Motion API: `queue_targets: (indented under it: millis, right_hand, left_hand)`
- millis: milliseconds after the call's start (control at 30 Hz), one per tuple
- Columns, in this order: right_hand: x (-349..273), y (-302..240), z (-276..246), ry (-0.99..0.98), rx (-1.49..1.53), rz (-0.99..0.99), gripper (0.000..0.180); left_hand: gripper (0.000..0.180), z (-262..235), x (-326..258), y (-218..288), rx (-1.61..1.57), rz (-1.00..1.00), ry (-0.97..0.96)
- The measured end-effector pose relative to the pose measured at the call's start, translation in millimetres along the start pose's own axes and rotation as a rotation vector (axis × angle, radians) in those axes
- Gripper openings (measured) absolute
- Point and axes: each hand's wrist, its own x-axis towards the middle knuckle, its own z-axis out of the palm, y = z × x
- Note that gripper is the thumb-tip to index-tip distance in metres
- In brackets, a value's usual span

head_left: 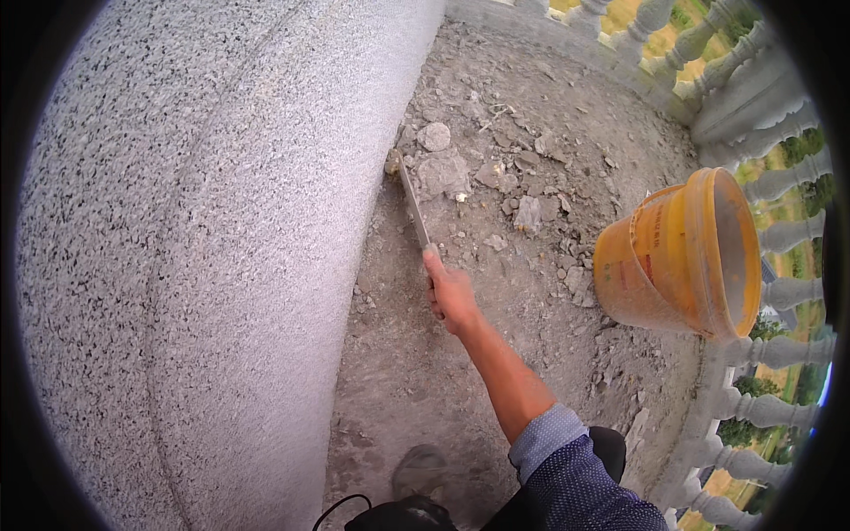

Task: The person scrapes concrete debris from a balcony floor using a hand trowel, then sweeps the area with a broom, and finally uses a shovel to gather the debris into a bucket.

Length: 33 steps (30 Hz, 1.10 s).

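Broken grey rubble in flat slabs and small chunks [443,174] is strewn just beside a long, narrow grey tool [412,205], whose far end is held at the foot of a black-and-white speckled wall [221,221] and whose near end is clamped in the curled fingers of the bare right hand [452,296]. A dusty orange-yellow plastic bucket [651,261] is set well to the right, past the debris. The rough, dusty grey floor [398,380] is bounded leftward by the wall, and rightward and beyond by a pale balustrade [768,411].
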Motion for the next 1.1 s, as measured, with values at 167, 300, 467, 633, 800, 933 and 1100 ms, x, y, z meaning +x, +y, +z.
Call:
queue_targets:
  millis: [167,300,467,633,800,933,1100]
  right_hand:
    - [21.5,-62.2,-45.6,0.290,0.261,-0.048,0.053]
    - [-26.7,-43.9,-27.4,0.100,0.227,-0.115,0.052]
    - [-86.8,43.5,32.6,-0.071,0.261,-0.058,0.053]
    - [-67.5,68.0,58.3,-0.092,0.122,0.078,0.052]
    - [-56.4,38.8,16.1,0.092,0.201,0.016,0.053]
    - [-70.5,-6.3,4.5,0.169,0.410,0.023,0.053]
    - [-113.6,41.1,45.0,-0.161,0.156,0.040,0.054]
  left_hand:
    - [0.031,-3.5,-1.8,1.0,0.039,0.010,0.043]
    - [0.030,-1.3,-3.0,1.1,0.020,0.015,0.049]
    - [0.030,4.8,3.1,-7.9,-0.024,0.040,0.038]
    - [0.030,-0.5,2.3,6.3,0.052,0.036,0.023]
    - [0.031,-4.3,-5.7,12.9,0.078,0.028,0.024]
    - [0.032,-9.8,-6.5,13.1,0.037,0.042,-0.013]
    - [0.033,-12.4,1.0,15.7,0.017,0.119,-0.082]
